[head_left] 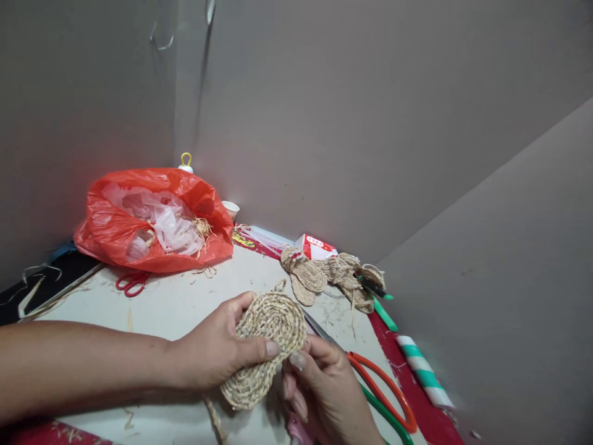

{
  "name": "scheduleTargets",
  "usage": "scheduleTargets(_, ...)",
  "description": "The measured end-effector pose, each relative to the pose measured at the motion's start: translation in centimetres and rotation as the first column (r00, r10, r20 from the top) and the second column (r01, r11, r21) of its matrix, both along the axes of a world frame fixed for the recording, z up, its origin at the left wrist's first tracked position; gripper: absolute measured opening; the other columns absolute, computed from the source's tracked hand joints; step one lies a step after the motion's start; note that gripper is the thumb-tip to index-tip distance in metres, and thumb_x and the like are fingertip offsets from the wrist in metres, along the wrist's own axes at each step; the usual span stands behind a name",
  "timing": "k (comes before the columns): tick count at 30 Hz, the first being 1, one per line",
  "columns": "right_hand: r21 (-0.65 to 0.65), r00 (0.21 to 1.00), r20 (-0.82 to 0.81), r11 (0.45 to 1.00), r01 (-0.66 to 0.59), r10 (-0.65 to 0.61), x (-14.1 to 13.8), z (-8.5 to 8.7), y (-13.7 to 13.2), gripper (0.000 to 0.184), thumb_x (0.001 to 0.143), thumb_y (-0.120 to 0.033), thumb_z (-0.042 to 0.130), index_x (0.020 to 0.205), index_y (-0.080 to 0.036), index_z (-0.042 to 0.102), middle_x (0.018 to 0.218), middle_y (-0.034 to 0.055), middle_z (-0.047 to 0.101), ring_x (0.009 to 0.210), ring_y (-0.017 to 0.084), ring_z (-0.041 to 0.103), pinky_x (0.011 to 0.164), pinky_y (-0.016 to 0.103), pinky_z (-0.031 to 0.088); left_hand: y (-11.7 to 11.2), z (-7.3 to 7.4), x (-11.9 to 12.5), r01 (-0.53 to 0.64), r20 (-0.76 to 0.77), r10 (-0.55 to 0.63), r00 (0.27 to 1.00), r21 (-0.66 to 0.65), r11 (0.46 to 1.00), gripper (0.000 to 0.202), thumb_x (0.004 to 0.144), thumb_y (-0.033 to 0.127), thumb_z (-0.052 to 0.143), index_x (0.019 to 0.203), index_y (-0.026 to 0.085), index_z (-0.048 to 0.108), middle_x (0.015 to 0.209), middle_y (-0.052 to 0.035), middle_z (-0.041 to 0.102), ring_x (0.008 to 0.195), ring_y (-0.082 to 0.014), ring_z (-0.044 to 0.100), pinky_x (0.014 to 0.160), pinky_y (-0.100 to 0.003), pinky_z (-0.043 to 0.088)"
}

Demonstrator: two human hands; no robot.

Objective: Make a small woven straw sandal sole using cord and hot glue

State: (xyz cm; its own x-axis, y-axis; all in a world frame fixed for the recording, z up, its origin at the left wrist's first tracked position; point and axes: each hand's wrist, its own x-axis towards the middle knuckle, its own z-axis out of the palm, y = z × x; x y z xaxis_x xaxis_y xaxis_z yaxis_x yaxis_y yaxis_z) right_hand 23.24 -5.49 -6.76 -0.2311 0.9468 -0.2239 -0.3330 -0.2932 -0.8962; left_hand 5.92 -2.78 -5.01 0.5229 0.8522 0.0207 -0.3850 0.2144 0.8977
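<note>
Grey walls (370,123) border the worktop (250,266), visible between red bag (111,232) and straw bundle (343,272). Over it, fingers of the left hand (225,346) clamp the straw coil (273,315); those of the right hand (327,377) pinch its edge.

I see a person's bare left hand (215,352) with a short-nailed thumb (254,351), and a smooth, uncovered forearm (83,361) broadening toward the elbow. The bare right hand (328,384) has a broad, rounded thumbnail (298,360) with a slight shine.
</note>
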Motion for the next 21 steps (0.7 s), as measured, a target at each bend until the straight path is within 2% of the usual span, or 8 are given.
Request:
scheduleTargets(5, 0.008, 0.999, 0.018, 0.999, -0.042, 0.041, 0.5, 0.5, -0.2, 0.024, 0.075, -0.032, 0.078, 0.069, -0.014, 0.062, 0.059, 0.0, 0.069, 0.031, 0.002, 0.048, 0.031, 0.011, 0.036, 0.0, 0.3, -0.1, -0.011, 0.042, 0.012, 0.999, -0.029, 1.0, 0.042, 0.074, 0.029, 0.074, 0.106, 0.014, 0.051, 0.084, -0.0039, 0.065, 0.065, -0.0127, 0.063, 0.059, -0.024, 0.051)
scheduleTargets(13, 0.125, 0.989, 0.105, 0.985, -0.12, 0.107, 1.2, -0.1, 0.4, 0.028, 0.076, -0.032, 0.077, 0.064, -0.013, 0.06, 0.054, 0.0005, 0.068, 0.034, 0.002, 0.047, 0.035, 0.013, 0.039, -0.4, 0.2, 0.0, 0.062, 0.049, -0.059, 0.997, -0.077, 0.995, 0.047, 0.07, 0.031, 0.077, 0.105, 0.015, 0.049, 0.083, -0.0042, 0.064, 0.061, -0.0134, 0.063, 0.059, -0.028, 0.052)
scheduleTargets(17, 0.081, 0.981, 0.1, 0.981, -0.174, 0.166, 1.4, -0.5, 0.6, 0.027, 0.074, -0.031, 0.078, 0.063, -0.013, 0.06, 0.051, -0.0002, 0.066, 0.033, 0.003, 0.046, 0.033, 0.013, 0.038, -0.5, 0.0, 0.1, 0.119, 0.069, -0.113, 0.991, -0.096, 0.988, 0.047, 0.072, 0.031, 0.076, 0.105, 0.015, 0.047, 0.083, -0.006, 0.065, 0.065, -0.0172, 0.065, 0.062, -0.032, 0.053)
scheduleTargets(21, 0.018, 0.968, 0.076, 0.971, -0.24, 0.238, 1.5, -1.1, 0.7, 0.03, 0.069, -0.038, 0.08, 0.069, -0.014, 0.063, 0.046, -0.0013, 0.063, 0.028, 0.004, 0.042, 0.028, 0.014, 0.033, -0.7, 0.0, 0.1, 0.131, 0.088, -0.122, 0.989, -0.109, 0.985, 0.045, 0.072, 0.029, 0.075, 0.105, 0.015, 0.048, 0.085, -0.0052, 0.064, 0.067, -0.018, 0.065, 0.064, -0.034, 0.053)
